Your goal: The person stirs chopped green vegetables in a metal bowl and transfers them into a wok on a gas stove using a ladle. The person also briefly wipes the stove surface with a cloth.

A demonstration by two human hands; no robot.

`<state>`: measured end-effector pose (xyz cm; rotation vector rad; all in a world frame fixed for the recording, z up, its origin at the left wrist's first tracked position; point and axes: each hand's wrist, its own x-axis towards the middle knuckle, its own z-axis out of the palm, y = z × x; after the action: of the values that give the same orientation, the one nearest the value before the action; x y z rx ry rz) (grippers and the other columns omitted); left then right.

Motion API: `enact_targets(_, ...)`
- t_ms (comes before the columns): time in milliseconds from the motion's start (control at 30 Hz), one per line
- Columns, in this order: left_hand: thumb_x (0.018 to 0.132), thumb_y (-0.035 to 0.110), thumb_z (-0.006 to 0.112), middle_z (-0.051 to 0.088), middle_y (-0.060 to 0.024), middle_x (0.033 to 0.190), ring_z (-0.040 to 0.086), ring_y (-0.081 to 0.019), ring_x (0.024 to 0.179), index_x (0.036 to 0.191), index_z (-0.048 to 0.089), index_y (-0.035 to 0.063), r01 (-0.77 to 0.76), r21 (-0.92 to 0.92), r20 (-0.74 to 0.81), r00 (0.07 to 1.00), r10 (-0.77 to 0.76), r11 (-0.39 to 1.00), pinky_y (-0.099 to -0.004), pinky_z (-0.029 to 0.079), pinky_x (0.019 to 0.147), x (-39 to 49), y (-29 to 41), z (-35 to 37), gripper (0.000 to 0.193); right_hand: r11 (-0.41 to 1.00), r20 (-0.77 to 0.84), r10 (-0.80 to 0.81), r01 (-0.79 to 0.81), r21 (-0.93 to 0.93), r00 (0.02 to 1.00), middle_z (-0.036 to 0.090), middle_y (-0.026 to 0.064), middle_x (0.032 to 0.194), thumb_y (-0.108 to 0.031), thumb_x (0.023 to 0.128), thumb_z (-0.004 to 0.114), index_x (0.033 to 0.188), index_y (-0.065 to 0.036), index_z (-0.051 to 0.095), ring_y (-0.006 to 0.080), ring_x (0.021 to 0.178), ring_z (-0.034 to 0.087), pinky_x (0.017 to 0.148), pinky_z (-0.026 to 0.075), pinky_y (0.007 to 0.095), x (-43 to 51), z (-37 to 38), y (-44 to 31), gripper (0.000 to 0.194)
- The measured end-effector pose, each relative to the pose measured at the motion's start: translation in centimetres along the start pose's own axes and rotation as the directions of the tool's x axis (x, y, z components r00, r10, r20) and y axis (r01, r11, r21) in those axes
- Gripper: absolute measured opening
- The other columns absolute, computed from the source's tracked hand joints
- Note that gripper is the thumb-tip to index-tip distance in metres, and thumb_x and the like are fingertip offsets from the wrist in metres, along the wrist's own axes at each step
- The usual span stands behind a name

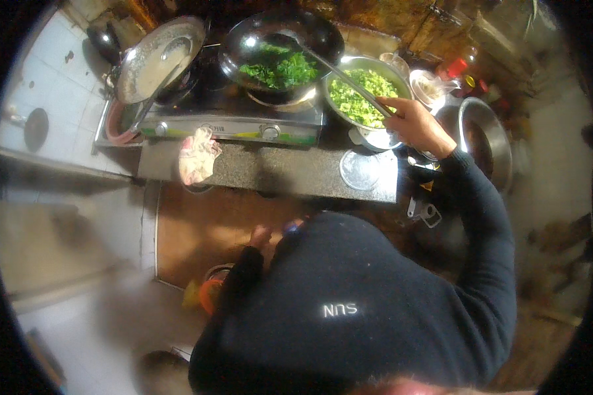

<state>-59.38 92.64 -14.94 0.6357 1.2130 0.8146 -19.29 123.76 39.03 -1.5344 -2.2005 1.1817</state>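
My right hand [415, 123] grips the long metal handle of a cooking utensil [348, 79], whose far end reaches into a black wok [232, 54]. Dark green leafy vegetables [286, 66] lie in the wok, over the right burner of a gas stove [217, 129]. Below my right forearm's reach, a metal pot [333, 106] holds chopped pale green vegetables [358, 94]. My left hand [260, 236] hangs low beside my body, away from the stove. It is small and blurred, so its fingers and anything in them are unclear.
A round metal pan or lid [143, 74] tilts over the left burner, a utensil handle across it. A crumpled cloth [197, 155] and a clear round dish or lid [360, 169] lie along the counter edge [286, 170]. A large metal basin [501, 148] stands at right.
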Motion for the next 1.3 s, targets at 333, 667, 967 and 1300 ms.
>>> enact_targets(333,0.093,0.023,0.062,0.058,0.0005,0.082,0.052,-0.014,0.065,0.098,0.064,0.0114,0.232,0.225,-0.121,0.97,-0.209,0.946,-0.0339,0.046,0.056,-0.4,4.6,2.8,0.013,0.994,0.003,-0.106,0.106,0.032,0.994,0.068,0.0039,0.077,-0.006,0.09,0.06,0.143,-0.007,0.055,0.0073,0.063,0.057,0.055,0.046,0.0255,2.1,1.5,-0.3,0.053)
enact_targets(667,0.094,0.025,0.061,0.058,0.0014,0.083,0.053,-0.0134,0.067,0.109,0.065,0.0128,0.349,0.248,-0.189,0.932,-0.308,0.904,-0.0314,0.046,0.057,-0.6,5.0,1.9,0.02,0.976,-0.039,-0.168,0.161,-0.145,0.985,0.073,0.0119,0.081,-0.015,0.088,0.063,0.137,-0.015,0.062,0.017,0.069,0.068,0.064,0.054,0.0334,3.7,3.8,0.0,0.049)
enact_targets(967,0.094,0.032,0.065,0.06,-0.0002,0.093,0.055,-0.0151,0.074,0.123,0.062,0.0098,0.218,0.401,-0.051,0.975,-0.216,0.89,-0.0319,0.047,0.063,0.0,1.4,-2.0,0.037,0.996,-0.088,-0.063,0.057,-0.067,0.994,0.071,0.0102,0.079,-0.012,0.087,0.064,0.138,-0.014,0.062,0.0143,0.07,0.066,0.064,0.053,0.0322,5.6,4.1,-0.4,0.05)
enact_targets(1300,0.094,0.038,0.057,0.048,0.0022,0.069,0.047,-0.0123,0.06,0.084,0.059,0.0136,0.254,0.169,-0.088,0.966,-0.242,0.952,-0.0323,0.038,0.051,-2.2,6.8,-0.6,0.027,0.997,-0.103,-0.052,0.046,-0.061,0.993,0.066,0.0053,0.073,-0.005,0.086,0.061,0.139,-0.011,0.059,0.0108,0.061,0.059,0.056,0.048,0.03,2.1,4.8,-3.4,0.054)
